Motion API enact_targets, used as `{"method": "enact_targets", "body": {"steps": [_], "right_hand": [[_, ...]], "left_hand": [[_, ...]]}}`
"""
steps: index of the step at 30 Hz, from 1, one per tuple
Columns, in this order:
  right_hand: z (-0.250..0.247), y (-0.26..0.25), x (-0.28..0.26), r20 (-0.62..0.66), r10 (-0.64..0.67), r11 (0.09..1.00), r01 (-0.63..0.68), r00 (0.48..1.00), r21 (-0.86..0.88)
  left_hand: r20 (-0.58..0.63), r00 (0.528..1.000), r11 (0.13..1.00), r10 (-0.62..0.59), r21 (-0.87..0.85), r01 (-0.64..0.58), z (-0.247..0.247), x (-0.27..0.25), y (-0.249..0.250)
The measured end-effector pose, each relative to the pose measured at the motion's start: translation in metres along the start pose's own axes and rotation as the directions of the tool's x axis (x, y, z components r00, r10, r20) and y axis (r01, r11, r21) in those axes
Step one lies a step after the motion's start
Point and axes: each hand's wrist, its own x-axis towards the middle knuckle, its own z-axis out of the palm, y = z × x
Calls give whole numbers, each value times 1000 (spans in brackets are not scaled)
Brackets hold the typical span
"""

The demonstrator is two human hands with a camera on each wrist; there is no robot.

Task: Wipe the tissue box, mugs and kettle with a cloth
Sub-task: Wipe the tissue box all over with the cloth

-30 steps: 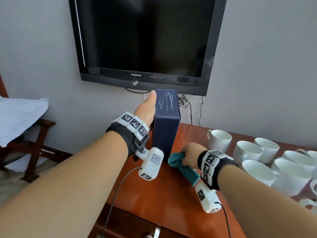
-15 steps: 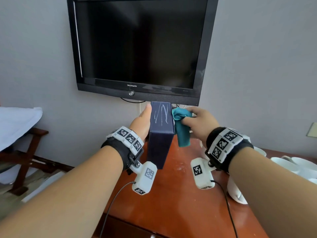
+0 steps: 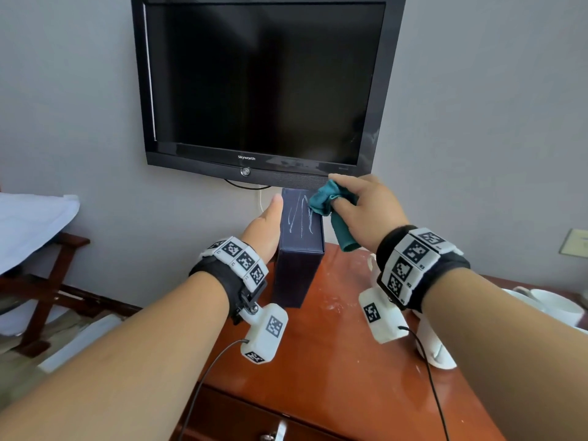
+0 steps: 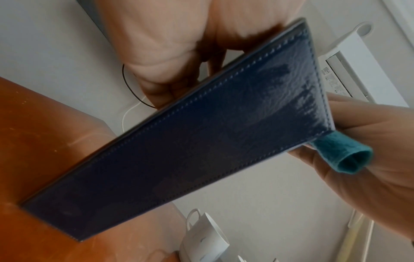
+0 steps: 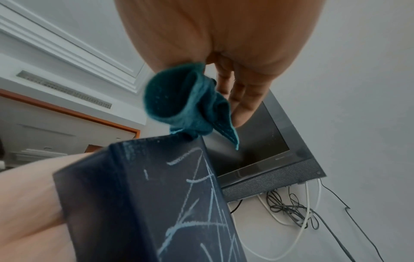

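Observation:
A dark blue tissue box [image 3: 299, 249] stands on end on the red-brown wooden cabinet [image 3: 334, 361], with white scribble marks on its top face. My left hand [image 3: 265, 230] grips its left side, thumb along the top edge; in the left wrist view the fingers wrap behind the box [image 4: 201, 145]. My right hand [image 3: 359, 208] holds a bunched teal cloth [image 3: 327, 205] against the far right corner of the top face, one end hanging down. The right wrist view shows the cloth [image 5: 188, 104] touching the box [image 5: 145, 203]. White mugs [image 3: 553, 305] sit at the right, partly hidden by my arm. No kettle is in view.
A black television [image 3: 264, 84] hangs on the grey wall just above the box, with cables [image 5: 291, 207] below it. A wooden rack with white linen [image 3: 28, 224] stands at the left. One mug [image 4: 203, 237] stands close to the box's right side.
My right hand rose with the cloth from the cabinet top to the box's right side, then onto its top corner. My left hand kept its hold on the box.

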Motion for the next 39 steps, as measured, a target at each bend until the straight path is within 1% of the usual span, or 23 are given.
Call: {"method": "enact_targets", "body": {"steps": [3,7,10,11,15,19,24,29,30,33,35,39], "right_hand": [[2,-4,3,8,-16,999,16,1000,-34],[6,-16,9,15,-97,991,98,995,-89],[14,-20,15,68,-146,969,156,987,-189],[16,-19,17,83,-152,966,166,985,-199],[16,-17,17,115,-152,973,169,982,-158],[13,-16,11,135,-139,983,154,981,-104],[8,-16,-11,166,-147,988,153,975,-25],[2,-15,-30,211,-173,984,179,962,-11],[1,-15,-32,210,-172,984,178,962,-9],[3,-17,-32,201,-181,982,187,963,-12],[7,-20,-27,184,-185,980,194,965,-33],[11,-28,-3,131,-179,977,192,975,-94]], "left_hand": [[28,1000,1000,14,28,-15,-1,0,-1],[37,999,999,8,47,-10,-2,8,-7],[38,999,999,4,37,-6,-3,8,-6],[35,999,1000,0,28,-1,-3,7,-4],[19,1000,1000,-18,22,17,-2,11,-1],[-28,997,998,-65,5,65,1,18,2],[-42,997,998,-62,-31,60,3,21,10],[-57,996,997,-75,-32,73,7,48,-7],[-57,995,996,-85,-18,84,7,43,-4],[-32,996,997,-78,-24,77,3,21,9],[10,997,997,-75,-29,75,-1,18,5],[88,995,999,42,-38,-38,-5,17,-10]]}}
